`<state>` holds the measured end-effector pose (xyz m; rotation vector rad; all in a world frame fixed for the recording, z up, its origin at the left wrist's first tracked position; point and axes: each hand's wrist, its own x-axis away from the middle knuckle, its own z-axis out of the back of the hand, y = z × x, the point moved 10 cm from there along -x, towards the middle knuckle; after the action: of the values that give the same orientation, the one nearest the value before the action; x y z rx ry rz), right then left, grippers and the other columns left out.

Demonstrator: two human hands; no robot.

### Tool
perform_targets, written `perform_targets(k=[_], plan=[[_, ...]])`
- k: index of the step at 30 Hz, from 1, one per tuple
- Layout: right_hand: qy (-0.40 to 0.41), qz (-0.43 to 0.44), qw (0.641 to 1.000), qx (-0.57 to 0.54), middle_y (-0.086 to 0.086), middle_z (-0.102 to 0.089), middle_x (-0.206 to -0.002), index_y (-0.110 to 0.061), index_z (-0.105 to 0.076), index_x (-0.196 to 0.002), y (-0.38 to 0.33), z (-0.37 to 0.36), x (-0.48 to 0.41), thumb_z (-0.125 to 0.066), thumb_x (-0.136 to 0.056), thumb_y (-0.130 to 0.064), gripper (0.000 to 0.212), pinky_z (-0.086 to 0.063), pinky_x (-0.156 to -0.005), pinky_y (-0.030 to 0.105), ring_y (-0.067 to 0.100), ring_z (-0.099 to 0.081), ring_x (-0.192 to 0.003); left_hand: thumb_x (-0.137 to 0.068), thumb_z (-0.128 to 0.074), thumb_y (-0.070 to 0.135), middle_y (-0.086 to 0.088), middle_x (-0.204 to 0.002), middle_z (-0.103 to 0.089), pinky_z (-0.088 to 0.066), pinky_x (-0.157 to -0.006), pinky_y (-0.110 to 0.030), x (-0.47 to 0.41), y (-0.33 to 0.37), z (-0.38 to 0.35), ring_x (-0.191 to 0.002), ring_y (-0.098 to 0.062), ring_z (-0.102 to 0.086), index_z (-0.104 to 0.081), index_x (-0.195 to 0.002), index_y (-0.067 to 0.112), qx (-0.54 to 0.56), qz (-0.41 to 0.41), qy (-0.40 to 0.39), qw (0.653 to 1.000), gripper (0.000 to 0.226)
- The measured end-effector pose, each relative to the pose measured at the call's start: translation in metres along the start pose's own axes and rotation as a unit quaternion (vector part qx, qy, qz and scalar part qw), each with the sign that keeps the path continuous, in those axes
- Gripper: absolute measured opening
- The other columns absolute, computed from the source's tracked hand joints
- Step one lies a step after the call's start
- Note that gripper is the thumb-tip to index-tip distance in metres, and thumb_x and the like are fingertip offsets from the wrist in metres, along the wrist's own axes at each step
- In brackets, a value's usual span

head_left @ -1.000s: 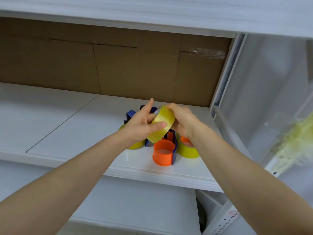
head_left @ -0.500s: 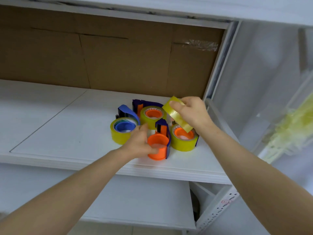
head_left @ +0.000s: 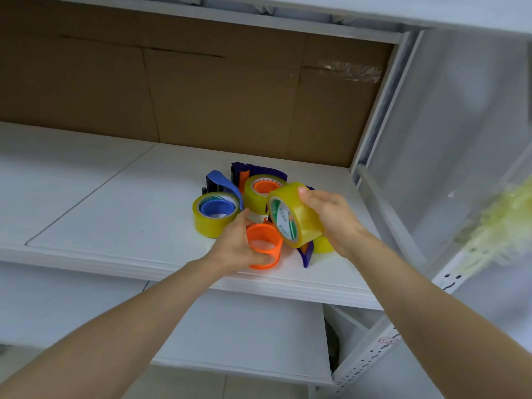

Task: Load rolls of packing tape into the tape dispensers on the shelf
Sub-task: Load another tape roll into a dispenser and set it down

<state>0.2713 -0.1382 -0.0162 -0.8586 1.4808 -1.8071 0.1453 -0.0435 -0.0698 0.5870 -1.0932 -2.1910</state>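
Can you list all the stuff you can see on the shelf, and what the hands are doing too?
Loose tape roll: one, yellow, held above the orange hub.
Loaded dispensers: two clear, one blue-hubbed at left, one orange-hubbed behind; a third roll is mostly hidden.
Empty dispenser: one, orange hub, at front.
Shelf: white.
Cardboard: brown, at back.
Left hand: grip on the empty dispenser.
Right hand: grip on the loose roll.

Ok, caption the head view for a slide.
Right hand holds a tape roll above the empty orange dispenser steadied by the left hand.
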Motion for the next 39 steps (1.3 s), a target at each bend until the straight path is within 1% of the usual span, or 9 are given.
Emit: perform_targets(k=[8,11,14,20,25,28,31,36,39], plan=[[-0.112,0.183,0.92,0.328,-0.007,-0.059,-0.092,-0.012,-0.062,-0.111,-0.032,-0.054,0.027,-0.058,-0.089,-0.032,0.03,-0.043,-0.068,0.02,0.009,-0.054,-0.084,-0.051,-0.089,0.02,0.02,-0.115,-0.053,-0.046,-0.081,-0.009,0.02,0.0,-0.003,-0.104,0.002,-0.055,-0.036,-0.126,0.033,0.095,-0.034,-0.009,0.995,0.093],[-0.127,0.203,0.874,0.423,0.004,-0.064,-0.11,-0.016,-0.06,-0.117,-0.014,-0.075,0.033,-0.057,-0.089,-0.032,0.032,-0.048,-0.085,0.034,0.02,-0.056,-0.101,-0.05,-0.088,0.017,0.017,-0.128,-0.051,-0.048,-0.09,-0.015,0.025,-0.008,-0.004,-0.114,0.005,-0.053,-0.027,-0.137,0.033,0.145,-0.033,-0.017,0.989,0.108],[-0.072,0.227,0.835,0.497,0.004,-0.055,-0.129,-0.022,-0.053,-0.13,-0.005,-0.078,0.037,-0.055,-0.09,-0.036,0.043,-0.037,-0.103,0.036,0.023,-0.044,-0.123,-0.054,-0.086,0.0,0.016,-0.117,-0.054,-0.052,-0.076,-0.015,0.027,-0.013,-0.002,-0.097,0.011,-0.058,-0.031,-0.126,0.036,0.167,-0.036,-0.022,0.985,0.098],[-0.059,0.31,0.844,0.433,0.007,-0.058,-0.109,-0.015,-0.059,-0.125,-0.008,-0.08,0.058,-0.063,-0.085,-0.023,0.04,-0.032,-0.09,0.021,0.024,-0.047,-0.11,-0.045,-0.089,0.029,0.0,-0.138,-0.03,-0.052,-0.093,-0.032,0.031,-0.016,0.01,-0.126,-0.014,-0.043,-0.018,-0.143,0.038,0.123,-0.037,0.013,0.992,0.121],[-0.108,0.262,0.888,0.362,0.007,-0.058,-0.117,-0.015,-0.059,-0.125,0.001,-0.073,0.053,-0.066,-0.083,-0.019,0.042,-0.042,-0.098,0.03,0.022,-0.048,-0.116,-0.057,-0.088,0.022,0.003,-0.129,-0.021,-0.043,-0.085,-0.002,0.037,-0.002,0.02,-0.119,-0.001,-0.039,-0.011,-0.142,0.04,0.063,-0.099,0.054,0.992,0.116],[-0.094,0.265,0.879,0.384,0.005,-0.056,-0.114,-0.016,-0.061,-0.123,0.012,-0.071,0.051,-0.067,-0.082,-0.019,0.041,-0.037,-0.095,0.018,0.019,-0.045,-0.114,-0.057,-0.081,0.04,0.001,-0.139,-0.017,-0.032,-0.112,-0.023,0.04,0.004,0.007,-0.134,-0.01,-0.021,-0.022,-0.141,0.039,-0.053,-0.133,-0.003,0.99,0.103],[-0.088,0.279,0.862,0.413,0.0,-0.05,-0.105,-0.019,-0.063,-0.12,0.024,-0.073,0.054,-0.071,-0.077,-0.012,0.044,-0.022,-0.086,0.002,0.013,-0.037,-0.103,-0.056,-0.069,0.043,-0.006,-0.151,-0.006,-0.017,-0.113,-0.028,0.043,0.001,-0.001,-0.141,-0.021,-0.008,-0.024,-0.145,0.03,-0.171,-0.12,-0.021,0.978,0.101],[0.002,0.301,0.89,0.343,0.003,-0.058,-0.113,-0.022,-0.065,-0.114,0.003,-0.041,0.055,-0.058,-0.073,-0.009,0.044,-0.032,-0.097,0.028,0.016,-0.044,-0.107,-0.057,-0.06,0.048,0.002,-0.135,-0.045,-0.018,-0.111,-0.036,0.047,0.033,0.005,-0.131,-0.02,-0.032,-0.045,-0.134,0.027,-0.277,-0.212,0.013,0.937,0.081],[0.046,0.181,0.923,0.336,0.002,-0.049,-0.129,-0.023,-0.059,-0.119,0.011,-0.006,0.036,-0.059,-0.078,-0.001,0.046,-0.032,-0.098,0.025,0.02,-0.04,-0.122,-0.069,-0.06,0.046,0.01,-0.132,-0.053,0.004,-0.112,-0.032,0.044,0.038,-0.012,-0.131,-0.011,-0.036,-0.046,-0.133,0.029,-0.364,-0.223,-0.067,0.902,0.068]])
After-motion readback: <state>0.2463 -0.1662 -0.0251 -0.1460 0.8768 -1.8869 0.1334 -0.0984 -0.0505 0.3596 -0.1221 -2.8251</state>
